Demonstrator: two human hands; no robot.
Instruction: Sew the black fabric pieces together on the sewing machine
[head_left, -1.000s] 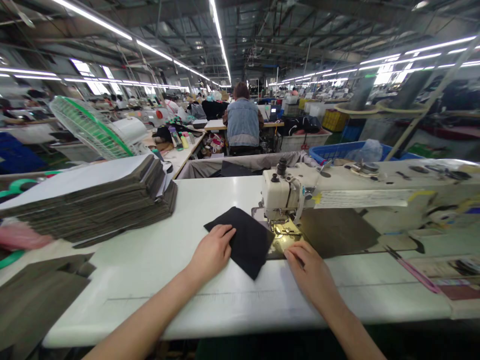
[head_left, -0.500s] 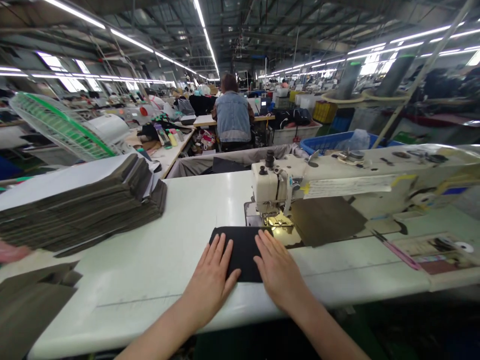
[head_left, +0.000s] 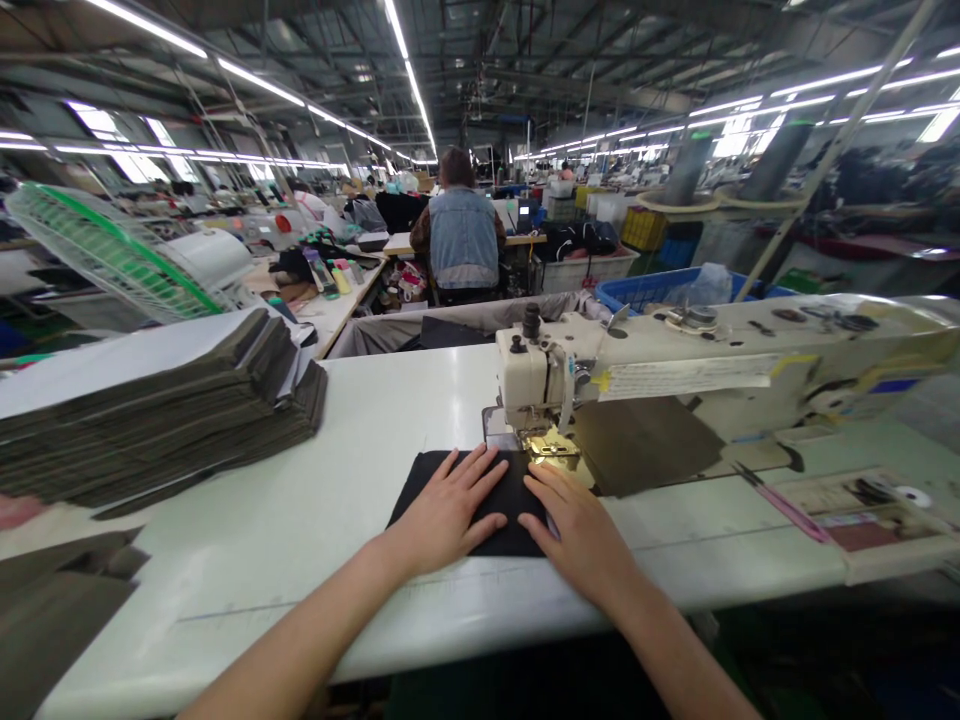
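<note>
A black fabric piece [head_left: 420,482] lies flat on the white table [head_left: 300,520], just in front of the sewing machine [head_left: 675,375]. My left hand [head_left: 448,512] rests on it with fingers spread flat, pointing toward the machine's presser foot [head_left: 551,443]. My right hand [head_left: 581,535] lies flat on the fabric's right edge, fingers stretched out, close to the brass needle plate. A grey-brown fabric piece [head_left: 645,455] sits under the machine arm to the right.
A tall stack of grey-brown cut pieces [head_left: 165,415] fills the table's left. More dark pieces [head_left: 52,610] lie at the near left corner. A green-rimmed fan [head_left: 112,255] stands behind the stack. A person in a denim vest [head_left: 463,240] sits ahead, back turned. A tray of small tools [head_left: 862,505] sits at the right.
The fabric was swung square from a diamond angle and slid toward the presser foot. Both hands moved onto it and now lie flat, the left hand angled more to the right.
</note>
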